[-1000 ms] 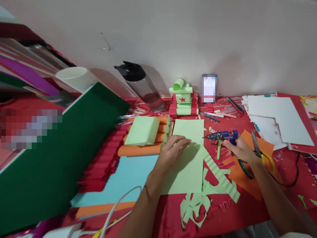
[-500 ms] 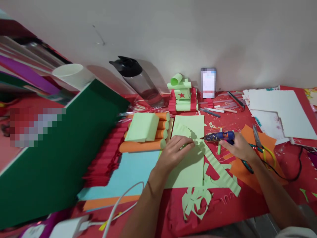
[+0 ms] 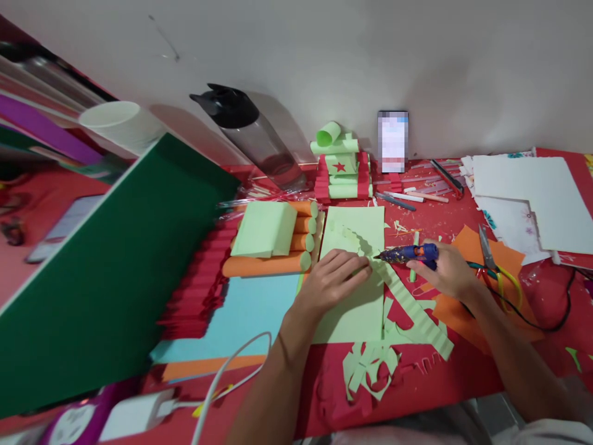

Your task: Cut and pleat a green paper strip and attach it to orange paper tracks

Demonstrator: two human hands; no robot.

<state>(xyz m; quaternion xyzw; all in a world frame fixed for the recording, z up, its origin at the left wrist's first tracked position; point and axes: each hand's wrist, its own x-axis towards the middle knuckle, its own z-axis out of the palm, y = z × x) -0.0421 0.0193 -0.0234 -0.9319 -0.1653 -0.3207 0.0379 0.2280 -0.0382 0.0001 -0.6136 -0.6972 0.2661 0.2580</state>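
Observation:
My right hand (image 3: 447, 269) is wrapped around a blue hot glue gun (image 3: 407, 252). The gun's nozzle points left, close to a pleated light green paper strip (image 3: 412, 309) that runs diagonally over a flat green sheet (image 3: 354, 318). My left hand (image 3: 336, 278) rests on that sheet, with fingers together and bent at the strip, just left of the nozzle; the fingertips are partly hidden. A short green paper roll (image 3: 414, 266) lies behind the gun. Green paper scraps (image 3: 370, 368) are piled in front of the sheet.
Orange paper rolls (image 3: 266, 266) and red pleated paper (image 3: 204, 290) lie left. Behind stand a green and red paper model (image 3: 343, 164), a phone (image 3: 393, 142) and a bottle (image 3: 257, 139). Scissors (image 3: 488, 253) lie on orange paper at right. A green board (image 3: 115, 272) leans at left.
The view has shifted slightly, so most things sit a little higher in the picture. My left fingertips have moved slightly right along the strip. The glue gun stays at nearly the same spot.

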